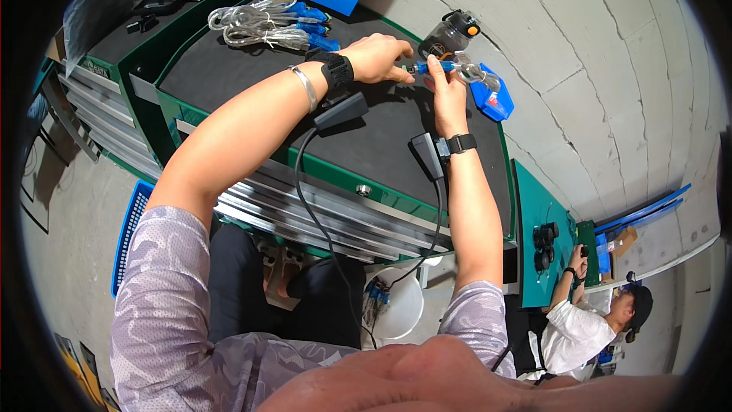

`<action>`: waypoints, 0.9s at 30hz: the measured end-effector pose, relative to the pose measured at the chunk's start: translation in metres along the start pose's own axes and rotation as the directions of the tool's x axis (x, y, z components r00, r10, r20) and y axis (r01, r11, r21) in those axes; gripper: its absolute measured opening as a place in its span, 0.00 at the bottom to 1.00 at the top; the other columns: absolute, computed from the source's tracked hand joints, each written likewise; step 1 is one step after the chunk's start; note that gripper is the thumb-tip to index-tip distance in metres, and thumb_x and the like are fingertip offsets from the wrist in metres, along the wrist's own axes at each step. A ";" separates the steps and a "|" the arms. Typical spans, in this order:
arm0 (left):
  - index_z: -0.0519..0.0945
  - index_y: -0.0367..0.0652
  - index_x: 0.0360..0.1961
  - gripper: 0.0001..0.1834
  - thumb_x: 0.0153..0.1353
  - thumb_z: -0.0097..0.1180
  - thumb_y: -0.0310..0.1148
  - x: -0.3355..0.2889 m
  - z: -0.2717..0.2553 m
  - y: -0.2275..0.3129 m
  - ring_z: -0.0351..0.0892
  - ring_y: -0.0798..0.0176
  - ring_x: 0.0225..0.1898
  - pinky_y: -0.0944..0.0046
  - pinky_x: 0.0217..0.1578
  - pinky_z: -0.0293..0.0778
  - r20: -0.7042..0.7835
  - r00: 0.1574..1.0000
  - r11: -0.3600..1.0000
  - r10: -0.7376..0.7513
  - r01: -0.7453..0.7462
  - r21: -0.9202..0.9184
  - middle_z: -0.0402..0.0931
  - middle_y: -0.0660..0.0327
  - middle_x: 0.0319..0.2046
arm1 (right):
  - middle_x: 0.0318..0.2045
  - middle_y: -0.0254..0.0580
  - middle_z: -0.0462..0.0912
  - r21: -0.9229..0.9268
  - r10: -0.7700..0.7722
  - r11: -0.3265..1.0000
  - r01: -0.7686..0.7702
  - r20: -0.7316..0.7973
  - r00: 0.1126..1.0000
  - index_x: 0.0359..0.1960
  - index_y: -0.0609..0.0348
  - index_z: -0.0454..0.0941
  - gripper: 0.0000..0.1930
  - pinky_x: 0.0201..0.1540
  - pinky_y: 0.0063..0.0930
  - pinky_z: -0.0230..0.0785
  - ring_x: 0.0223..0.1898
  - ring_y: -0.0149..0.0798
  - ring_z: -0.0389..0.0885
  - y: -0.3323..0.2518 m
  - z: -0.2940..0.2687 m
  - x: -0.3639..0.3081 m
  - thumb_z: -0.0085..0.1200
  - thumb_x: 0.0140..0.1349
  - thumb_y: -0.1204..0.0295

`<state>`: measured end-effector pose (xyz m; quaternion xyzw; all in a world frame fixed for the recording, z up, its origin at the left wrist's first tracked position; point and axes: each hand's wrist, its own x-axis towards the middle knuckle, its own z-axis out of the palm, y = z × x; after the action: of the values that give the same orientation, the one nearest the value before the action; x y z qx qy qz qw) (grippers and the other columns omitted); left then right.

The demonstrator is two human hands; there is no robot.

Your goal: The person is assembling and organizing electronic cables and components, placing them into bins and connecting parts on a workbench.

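My right hand pinches the blue connector of a cable between thumb and fingers. The cable's clear-jacketed cord trails in loops to the right, above a blue parts bin with a little red in it. My left hand is beside the connector's left end, thumb and index finger apart with a gap between them. Whether the left thumb touches the connector tip, I cannot tell. Left of it, several bundled clear cables with blue connectors lie on the dark mat.
A dark bottle stands at the bench's far edge. Corded grey devices hang at both wrists, their leads crossing the bench's front. Below are a white bucket and a blue basket. Another person works at the right.
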<state>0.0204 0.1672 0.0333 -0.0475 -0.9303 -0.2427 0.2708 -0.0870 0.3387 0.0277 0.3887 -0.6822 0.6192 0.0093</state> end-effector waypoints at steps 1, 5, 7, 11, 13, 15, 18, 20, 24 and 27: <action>0.76 0.37 0.54 0.33 0.56 0.66 0.51 0.000 0.000 0.000 0.80 0.45 0.48 0.54 0.49 0.76 -0.013 1.000 1.000 0.015 -0.015 -0.015 0.80 0.46 0.47 | 0.32 0.32 0.81 -0.025 -0.034 0.999 0.035 0.020 0.999 0.39 0.60 0.78 0.18 0.38 0.23 0.68 0.34 0.29 0.77 0.000 -0.001 0.000 0.59 0.65 0.56; 0.74 0.38 0.57 0.34 0.58 0.65 0.52 0.000 -0.004 0.006 0.80 0.48 0.50 0.54 0.50 0.75 -0.039 0.996 0.992 0.076 -0.080 -0.101 0.79 0.46 0.48 | 0.35 0.39 0.83 -0.213 -0.017 0.977 0.029 0.058 0.998 0.42 0.63 0.77 0.17 0.39 0.29 0.70 0.36 0.32 0.79 0.001 -0.006 0.004 0.61 0.63 0.60; 0.74 0.38 0.57 0.33 0.60 0.63 0.52 0.001 -0.005 0.011 0.80 0.50 0.51 0.55 0.51 0.75 -0.046 0.996 0.968 0.070 -0.079 -0.238 0.80 0.48 0.48 | 0.37 0.42 0.84 -0.289 0.019 0.957 0.000 0.061 0.998 0.44 0.64 0.77 0.17 0.41 0.32 0.72 0.37 0.34 0.80 0.003 -0.007 0.005 0.61 0.62 0.62; 0.75 0.39 0.58 0.30 0.66 0.55 0.53 0.001 -0.009 0.021 0.79 0.53 0.52 0.57 0.52 0.74 -0.038 0.999 0.881 0.003 -0.021 -0.474 0.80 0.50 0.49 | 0.37 0.45 0.84 -0.284 -0.168 0.938 0.198 0.126 0.978 0.48 0.64 0.75 0.17 0.44 0.33 0.73 0.40 0.37 0.82 0.006 -0.002 0.002 0.59 0.64 0.64; 0.77 0.38 0.56 0.30 0.68 0.51 0.55 -0.001 -0.012 0.023 0.79 0.55 0.51 0.57 0.53 0.73 -0.033 0.999 0.878 -0.009 -0.008 -0.478 0.80 0.52 0.49 | 0.37 0.45 0.84 -0.295 -0.176 0.931 0.213 0.147 0.973 0.48 0.64 0.76 0.18 0.44 0.33 0.73 0.40 0.37 0.82 0.005 -0.001 0.001 0.60 0.63 0.64; 0.79 0.38 0.53 0.28 0.68 0.52 0.53 -0.001 -0.014 0.023 0.80 0.57 0.49 0.59 0.52 0.73 0.003 1.000 0.909 -0.005 0.006 -0.417 0.82 0.52 0.46 | 0.37 0.44 0.84 -0.275 -0.171 0.938 0.213 0.166 0.971 0.47 0.63 0.77 0.17 0.44 0.32 0.73 0.40 0.36 0.82 0.003 0.000 0.001 0.60 0.63 0.64; 0.81 0.37 0.50 0.25 0.69 0.53 0.50 0.000 -0.014 0.021 0.82 0.60 0.45 0.61 0.49 0.75 0.033 0.999 0.905 -0.025 0.037 -0.425 0.83 0.54 0.41 | 0.36 0.43 0.85 -0.207 -0.144 0.961 0.184 0.193 0.970 0.45 0.63 0.79 0.16 0.44 0.31 0.73 0.38 0.34 0.83 -0.001 -0.001 0.001 0.61 0.62 0.64; 0.82 0.36 0.48 0.23 0.69 0.53 0.48 0.002 -0.013 0.018 0.83 0.62 0.42 0.63 0.46 0.76 0.023 0.999 0.904 -0.044 0.050 -0.425 0.84 0.55 0.38 | 0.36 0.41 0.85 -0.233 -0.134 0.957 0.174 0.180 0.975 0.44 0.63 0.79 0.15 0.43 0.29 0.73 0.38 0.32 0.83 -0.003 -0.001 0.000 0.62 0.62 0.64; 0.83 0.36 0.42 0.22 0.69 0.52 0.47 0.002 -0.010 0.012 0.84 0.62 0.34 0.62 0.41 0.77 -0.023 0.998 0.906 -0.066 0.051 -0.421 0.84 0.55 0.31 | 0.36 0.38 0.85 -0.164 -0.109 0.976 0.143 0.196 0.974 0.43 0.64 0.80 0.15 0.42 0.27 0.73 0.37 0.29 0.81 -0.006 0.000 -0.004 0.63 0.62 0.65; 0.83 0.36 0.39 0.21 0.69 0.52 0.46 0.002 -0.009 0.010 0.84 0.63 0.31 0.63 0.38 0.78 0.000 0.997 0.894 -0.077 0.069 -0.443 0.84 0.56 0.29 | 0.36 0.34 0.84 -0.138 -0.088 0.983 0.118 0.204 0.975 0.43 0.64 0.79 0.15 0.41 0.26 0.73 0.36 0.28 0.80 -0.009 0.002 -0.005 0.63 0.61 0.67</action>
<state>0.0253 0.1718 0.0453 -0.0709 -0.8496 -0.4579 0.2519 -0.0771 0.3401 0.0322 0.4812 -0.7031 0.5236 0.0031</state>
